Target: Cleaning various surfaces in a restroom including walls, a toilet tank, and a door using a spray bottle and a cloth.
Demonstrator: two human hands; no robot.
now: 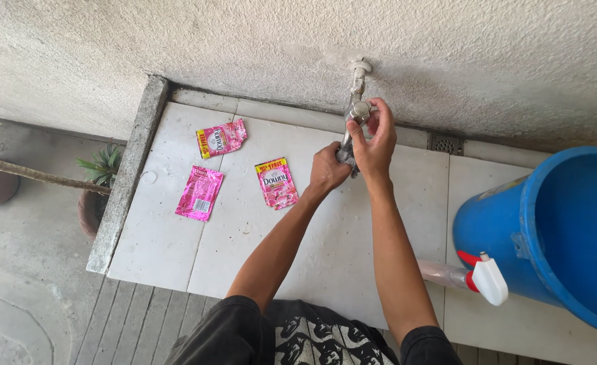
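**Ana:** Pale tiled slab [325, 236] under a rough plastered wall [244, 40] — start nearest the camera. What lies closest?

**Ben:** Black clothing with a white print [312, 338] at the bottom edge, and both bare forearms reaching away over the slab. Just right of the right forearm lies a spray bottle [470, 276] on its side, white trigger with a red tab, touching the blue bucket [555, 236] that fills the right edge.

**Ana:** And the hands?

**Ben:** Left hand [328, 169] is closed around the lower end of the metal tap [354, 128], below the right hand. Right hand [377, 138] is higher, fingers curled about the tap's head, thumb and fingertips pinching the top. I cannot tell how tightly either grips.

**Ana:** So the tap sits where?

**Ben:** Between both palms, hanging down from a pipe fitting [360, 67] in the wall, right above the right hand.

**Ana:** Anything left of them?

**Ben:** Three pink sachets [276, 182] lie flat on the slab, well apart from the hands. Farther left, past the concrete kerb [126, 176], a potted plant [99, 172]. A small drain grate [445, 143] sits by the wall.
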